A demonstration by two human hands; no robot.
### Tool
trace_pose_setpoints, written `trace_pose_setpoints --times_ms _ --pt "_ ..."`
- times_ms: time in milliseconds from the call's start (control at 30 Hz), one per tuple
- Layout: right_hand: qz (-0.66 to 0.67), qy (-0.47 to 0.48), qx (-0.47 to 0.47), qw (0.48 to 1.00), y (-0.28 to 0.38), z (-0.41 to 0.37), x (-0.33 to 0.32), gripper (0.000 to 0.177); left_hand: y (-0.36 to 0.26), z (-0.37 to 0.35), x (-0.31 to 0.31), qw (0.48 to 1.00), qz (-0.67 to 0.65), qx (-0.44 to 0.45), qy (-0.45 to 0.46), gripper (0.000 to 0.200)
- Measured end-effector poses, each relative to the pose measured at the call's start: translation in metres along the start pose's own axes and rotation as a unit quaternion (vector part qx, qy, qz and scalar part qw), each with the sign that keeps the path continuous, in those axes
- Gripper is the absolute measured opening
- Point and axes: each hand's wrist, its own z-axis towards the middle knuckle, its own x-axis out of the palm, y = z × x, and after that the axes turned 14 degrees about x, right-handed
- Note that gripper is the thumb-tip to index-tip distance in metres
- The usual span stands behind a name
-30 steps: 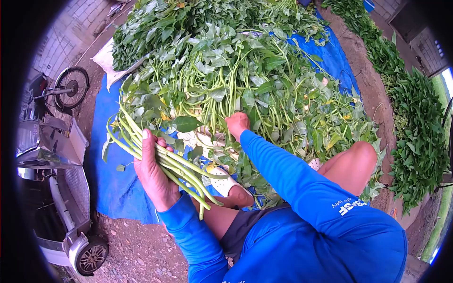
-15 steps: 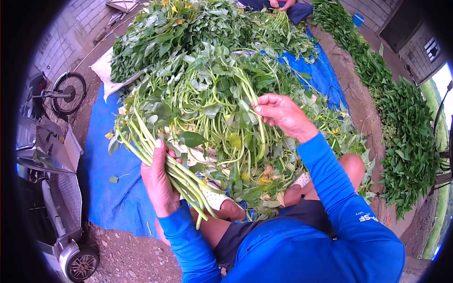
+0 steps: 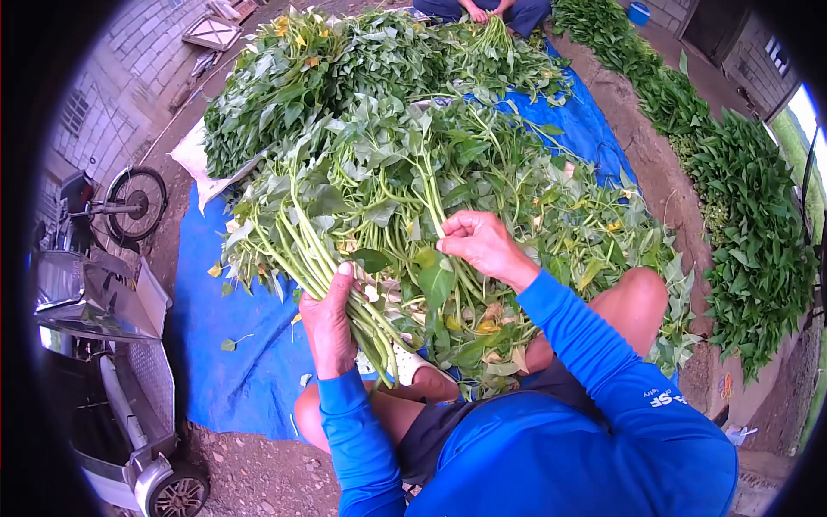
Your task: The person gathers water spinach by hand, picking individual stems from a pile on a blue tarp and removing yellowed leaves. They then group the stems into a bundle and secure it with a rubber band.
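While the left hand (image 3: 330,332) is closed round a bunch (image 3: 312,258), I note the right hand (image 3: 482,246) pinching stems (image 3: 432,196), both lots long, green, leafy-topped.

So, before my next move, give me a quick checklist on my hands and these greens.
1. Left hand closed around the stem bundle: ok.
2. Right hand pinching the thin stems: ok.
3. Thin stems free of the leafy pile: cannot tell, leaves overlap.
4. Both lots together: not ok, the hands are apart.
5. Other person's hands away from yours: ok, at the far end.
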Motion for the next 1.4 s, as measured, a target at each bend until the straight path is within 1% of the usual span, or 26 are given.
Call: trace_pose_setpoints --times_ms 33,67,167,200,300,333,433,467,500,567,633,667,700,733,833,867,900,967,1000,1033,1100,1167,1200,1233,1367,1400 --pt "0.060 0.026 0.013 0.998 -0.016 0.004 0.005 0.023 0.004 -0.002 0.001 1.000 0.007 -0.009 0.005 0.021" --pt "0.050 0.039 0.035 0.997 -0.035 0.012 0.006 0.028 0.014 -0.002 0.002 1.000 0.021 -0.012 0.006 0.022" --pt "0.121 0.043 0.192 0.973 -0.033 0.009 0.005 0.032 0.036 -0.006 0.011 0.998 0.028 -0.040 0.033 0.019" --pt "0.121 0.027 0.158 0.980 -0.039 0.009 0.007 0.038 0.041 -0.008 0.013 0.998 0.024 -0.045 0.038 0.017" --pt "0.125 0.012 0.110 0.986 -0.057 0.011 0.009 0.043 0.052 -0.014 0.013 0.996 0.025 -0.073 0.047 0.016" --pt "0.114 0.032 0.083 0.990 -0.038 -0.009 0.005 0.044 0.057 -0.016 0.012 0.997 0.015 -0.066 0.046 0.016" --pt "0.116 0.015 0.066 0.991 -0.050 -0.008 0.009 0.043 0.056 -0.024 0.019 0.995 0.035 -0.081 0.053 0.017" --pt "0.120 -0.043 0.029 0.991 -0.065 0.003 0.014 0.045 0.057 -0.029 0.023 0.995 0.040 -0.076 0.059 0.017" --pt "0.103 -0.040 0.029 0.993 -0.058 0.001 0.011 0.047 0.059 -0.030 0.027 0.995 0.042 -0.064 0.063 0.017" --pt "0.067 -0.021 0.038 0.997 -0.039 -0.019 0.010 0.049 0.077 -0.026 0.025 0.994 0.071 -0.037 0.069 0.020" --pt "0.056 0.037 0.056 0.996 -0.044 -0.021 0.014 0.050 0.086 -0.026 0.027 0.991 0.062 -0.091 0.083 0.022" --pt "0.066 0.050 0.050 0.995 -0.054 -0.015 0.021 0.050 0.096 -0.025 0.033 0.993 0.062 -0.065 0.083 0.022" --pt "0.075 0.064 0.046 0.994 -0.061 -0.013 0.026 0.049 0.104 -0.024 0.033 0.988 0.086 -0.089 0.095 0.025" --pt "0.061 0.095 0.045 0.993 -0.064 -0.016 0.029 0.050 0.113 -0.024 0.036 0.990 0.065 -0.085 0.092 0.027" --pt "0.033 0.094 0.007 0.995 -0.077 -0.017 0.042 0.049 0.123 -0.029 0.044 0.991 -0.004 -0.096 0.093 0.036" --pt "0.043 0.118 0.027 0.992 -0.081 -0.014 0.043 0.049 0.128 -0.027 0.042 0.988 -0.014 -0.118 0.102 0.036" --pt "-0.027 0.132 0.014 0.991 -0.070 -0.020 0.036 0.049 0.129 -0.028 0.041 0.983 -0.022 -0.146 0.110 0.036" --pt "0.055 0.179 0.036 0.982 -0.077 -0.010 0.026 0.051 0.125 -0.022 0.039 0.974 -0.019 -0.198 0.105 0.033" --pt "0.117 0.125 0.080 0.982 -0.056 -0.022 0.014 0.056 0.125 -0.018 0.038 0.978 -0.021 -0.188 0.089 0.029" --pt "0.225 0.014 0.073 0.972 -0.057 -0.015 0.010 0.055 0.121 -0.015 0.039 0.982 -0.024 -0.174 0.072 0.026" --pt "0.179 -0.142 0.112 0.967 -0.083 0.001 -0.014 0.041 0.116 -0.014 0.034 0.983 -0.044 -0.166 0.065 0.024" --pt "0.022 -0.086 0.137 0.987 -0.095 -0.013 -0.021 0.026 0.122 -0.006 0.026 0.982 -0.050 -0.166 0.078 0.023" --pt "0.052 -0.050 0.172 0.982 -0.086 -0.032 -0.015 0.021 0.124 -0.005 0.026 0.984 -0.040 -0.156 0.071 0.022" --pt "0.050 -0.023 0.163 0.985 -0.097 -0.036 -0.007 0.023 0.124 -0.006 0.025 0.984 -0.035 -0.160 0.072 0.022" --pt "-0.125 -0.118 0.071 0.983 -0.138 -0.022 0.030 0.032 0.118 -0.008 0.029 0.982 -0.017 -0.166 0.083 0.023" --pt "-0.138 -0.114 0.069 0.981 -0.150 -0.006 0.038 0.038 0.119 -0.009 0.029 0.983 -0.019 -0.161 0.086 0.023"
